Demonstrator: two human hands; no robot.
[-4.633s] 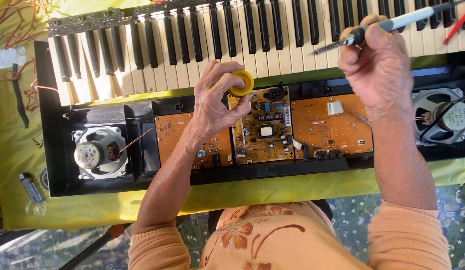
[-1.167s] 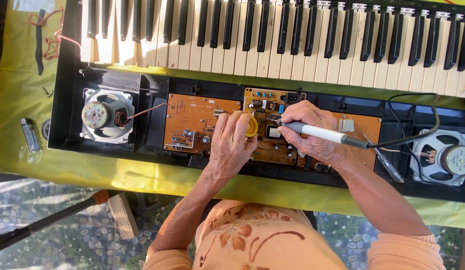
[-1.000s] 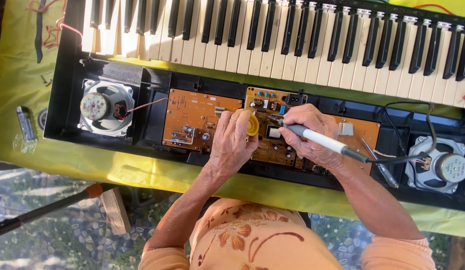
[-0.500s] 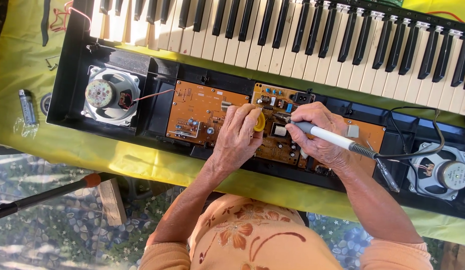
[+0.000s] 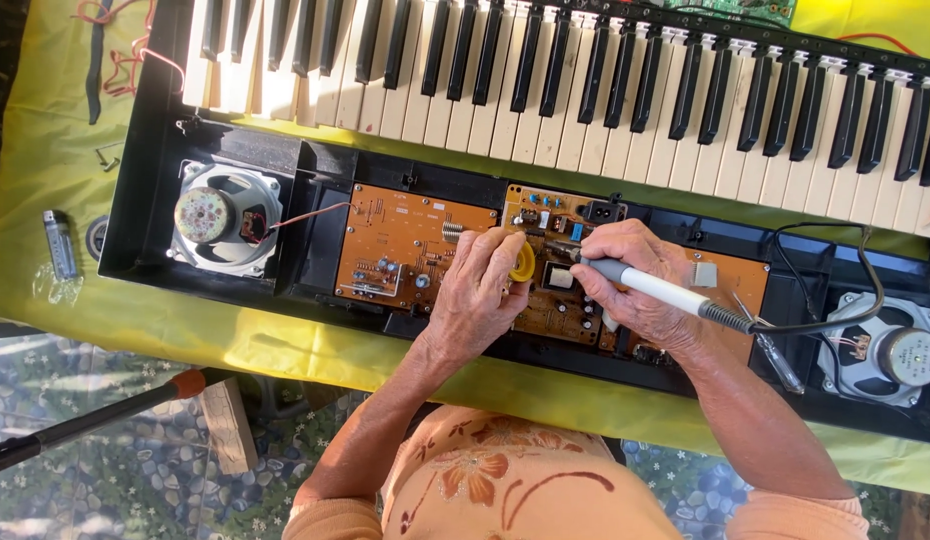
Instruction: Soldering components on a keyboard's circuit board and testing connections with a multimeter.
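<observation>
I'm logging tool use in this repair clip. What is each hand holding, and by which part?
The right hand grips a soldering iron by its pale handle. The left hand pinches a small yellow spool by its edge, over the circuit board.

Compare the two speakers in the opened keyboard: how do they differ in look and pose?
The left speaker lies near the keyboard's left end, while the right speaker lies at the right end, partly crossed by a black cable. The left speaker's magnet cap looks pale and speckled; the right speaker's looks plain grey metal. Red wire runs from the left speaker to the orange circuit board. Both are round and magnet-side up.
</observation>
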